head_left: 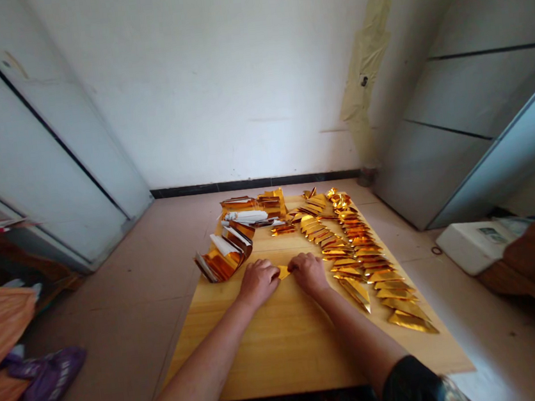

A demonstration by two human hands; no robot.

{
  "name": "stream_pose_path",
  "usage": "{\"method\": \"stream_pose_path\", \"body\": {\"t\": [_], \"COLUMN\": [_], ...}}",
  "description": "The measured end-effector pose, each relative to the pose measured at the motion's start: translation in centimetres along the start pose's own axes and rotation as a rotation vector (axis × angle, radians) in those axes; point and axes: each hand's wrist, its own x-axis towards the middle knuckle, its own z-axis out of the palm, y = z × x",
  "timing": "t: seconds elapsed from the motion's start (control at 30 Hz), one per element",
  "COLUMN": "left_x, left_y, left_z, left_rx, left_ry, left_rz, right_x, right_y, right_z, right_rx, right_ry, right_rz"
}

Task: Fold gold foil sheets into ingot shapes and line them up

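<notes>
Between my two hands, at the middle of the wooden table (274, 348), is a small piece of gold foil paper (283, 272). My left hand (259, 282) has its fingers closed on the paper's left end. On its right end, the fingers of my right hand (309, 273) are pinched. Just right of my right hand, folded gold foil pieces (364, 247) lie overlapping in two long rows. Beyond my left hand are curled stacks of gold foil sheets (225, 253) with white backs showing.
More foil stacks (272, 203) and a white wrapped bundle (245, 217) lie at the table's far left. A purple bag (47, 386) is on the floor at left. Right of the table stands a white box (475, 244). A white wall (216, 90) rises behind.
</notes>
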Motion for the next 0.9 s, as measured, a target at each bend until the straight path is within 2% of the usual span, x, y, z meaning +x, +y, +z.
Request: {"method": "stream_pose_path", "body": {"t": [0.2, 0.47, 0.63, 0.9], "left_x": [0.6, 0.8, 0.8, -0.6], "left_y": [0.2, 0.1, 0.7, 1.4], "left_z": [-0.5, -1.1, -1.0, 1.1], "left_rx": [0.073, 0.063, 0.137, 0.171], "left_ry": [-0.083, -0.090, -0.095, 0.077], "left_rz": [0.042, 0.105, 0.086, 0.038], "right_x": [0.0, 0.1, 0.1, 0.0], "right_y": [0.1, 0.0, 0.0, 0.3], "right_z": [-0.1, -0.3, -0.2, 0.7], "right_rx": [0.002, -0.016, -0.005, -0.057], "right_ry": [0.002, -0.033, -0.010, 0.037], "right_rz": [-0.018, -0.016, -0.016, -0.094]}}
